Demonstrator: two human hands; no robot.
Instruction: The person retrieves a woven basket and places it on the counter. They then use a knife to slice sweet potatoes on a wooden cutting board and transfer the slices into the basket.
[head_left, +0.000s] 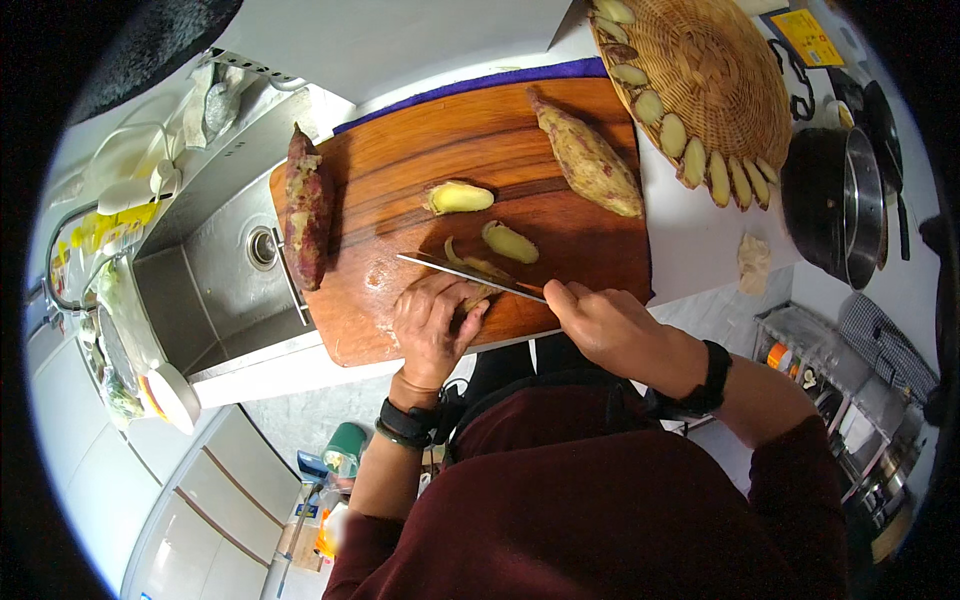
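My right hand (611, 326) grips a kitchen knife (469, 276), its blade pointing left across the wooden cutting board (420, 157). Under the blade, my left hand (435, 311) holds down a piece of sweet potato (478, 298), mostly hidden by fingers and knife. Just beyond the blade lie a pale yellow slice (510, 241) with a thin dark rim and, farther off, a cut yellow piece (461, 198). A patchily peeled reddish sweet potato (306, 210) rests along the board's left end. Another whole, yellow-brown sweet potato (589, 157) lies at the right.
A stainless sink (217, 277) adjoins the board's left end. Upper right, a round wicker tray (705, 60) carries several sweet potato slices (673, 135) along its edge. A dark pot (825, 202) stands beyond it, near a crumpled tissue (753, 264). Purple cloth (480, 84) shows behind the board.
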